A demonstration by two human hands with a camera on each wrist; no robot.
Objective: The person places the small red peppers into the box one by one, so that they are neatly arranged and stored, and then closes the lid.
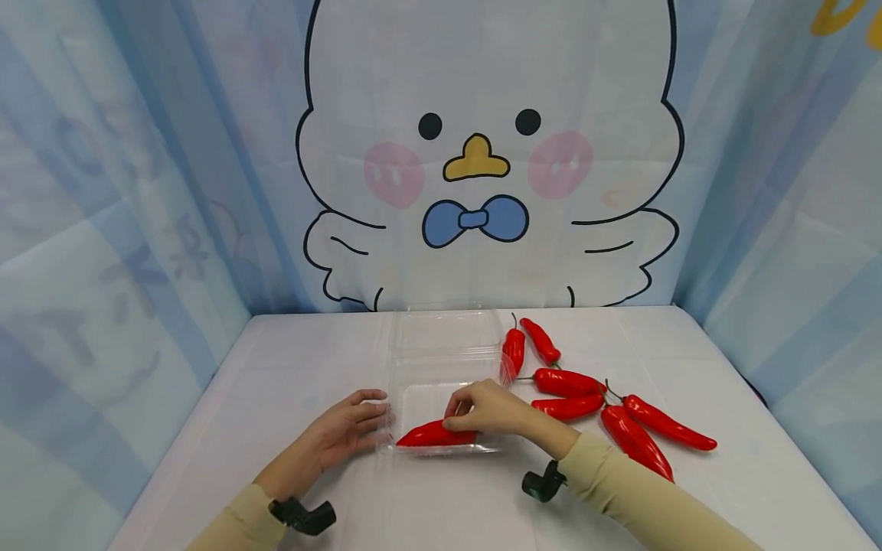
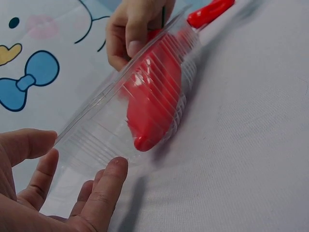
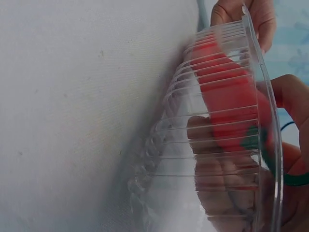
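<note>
Head view: red pepper (image 1: 427, 435) lies in clear box (image 1: 455, 451) on the worktop (image 1: 310, 360), long axis approx. L–R along the box's near wall, tip to L. R hand (image 1: 492, 407) is the nearer: it's on the pepper's R end, thumb & fingers pinching it from above. L hand (image 1: 347, 428) is at the box's L end, fingers spread, no pepper in it; pepper tip lies just R of it, box wall btwn. Other red peppers (image 1: 644, 444) lie loose R of the box, beyond R hand & forearm.

L wrist view: L hand's thumb & fingers spread about the box's end, thumb at the rim. Pepper shows thru the ribbed wall, tip twd L hand, not touching it; R hand at the far end.

R wrist view: R hand's fingers reach inside the box, seen thru the wall, beside the pepper's stem end; green stem (image 3: 292, 180) curves out past the rim. L hand's at the far end, beyond the tip. Exact fingertip contact's hidden, can't tell.
</note>
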